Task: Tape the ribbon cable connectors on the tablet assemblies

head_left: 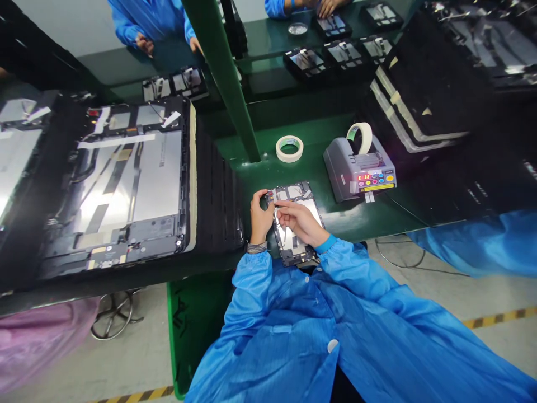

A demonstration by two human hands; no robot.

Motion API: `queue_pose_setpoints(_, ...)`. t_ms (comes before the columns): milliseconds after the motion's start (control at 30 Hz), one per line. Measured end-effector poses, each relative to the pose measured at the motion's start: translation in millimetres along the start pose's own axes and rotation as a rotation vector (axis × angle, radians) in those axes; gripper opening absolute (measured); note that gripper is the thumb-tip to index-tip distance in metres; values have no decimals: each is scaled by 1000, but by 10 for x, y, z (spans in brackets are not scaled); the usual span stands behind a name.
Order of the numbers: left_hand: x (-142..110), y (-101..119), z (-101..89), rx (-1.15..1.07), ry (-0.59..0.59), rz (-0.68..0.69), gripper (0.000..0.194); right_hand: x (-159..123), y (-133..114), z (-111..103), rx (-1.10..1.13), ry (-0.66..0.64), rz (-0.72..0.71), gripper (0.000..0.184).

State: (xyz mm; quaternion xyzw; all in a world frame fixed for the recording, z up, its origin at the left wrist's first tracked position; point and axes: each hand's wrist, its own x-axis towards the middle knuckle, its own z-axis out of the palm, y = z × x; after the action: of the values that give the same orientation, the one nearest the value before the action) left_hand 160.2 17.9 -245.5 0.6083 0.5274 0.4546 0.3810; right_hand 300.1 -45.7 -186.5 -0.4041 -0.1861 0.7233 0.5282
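Note:
An opened tablet (288, 242) lies on the green bench (348, 221) in front of me, its silver inside and black frame showing. My left hand (260, 218) grips the tablet's upper left edge, with thumb and fingers around the corner. Over the tablet's middle, my right hand (301, 222) has curled fingers, and its index fingertip reaches the upper left part close to my left thumb. Whether a small piece sits between those right fingertips is too small to tell. White strips show near the tablet's top edge.
A roll of tape (289, 149) lies beyond the tablet. To its right stands a grey tape dispenser (359, 168) with a lit display. Tall stacks of black trays (216, 184) with tablets flank me. A green post (229, 73) rises ahead; co-workers' hands (145, 45) are across the bench.

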Motion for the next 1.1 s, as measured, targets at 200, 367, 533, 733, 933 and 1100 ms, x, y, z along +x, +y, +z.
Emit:
queue_pose_setpoints(200,-7,66,-6,7,8,22,40,55,39,30,82,14,26,40)
queue_pose_setpoints(367,-6,85,-1,2,0,29,31,42,24,27,120,6,47,35)
queue_pose_setpoints(533,8,58,0,49,-15,33,26,50,3,27,137,-3,50,27)
queue_pose_setpoints(733,1,60,-16,137,-45,45,20,73,-15,33,142,9,83,21)
queue_pose_setpoints(933,7,82,-40,150,-68,41,18,82,-152,33,225,45,229,16)
queue_pose_setpoints(1100,20,94,-39,146,-56,32,20,2,-213,-10,140,14,402,21)
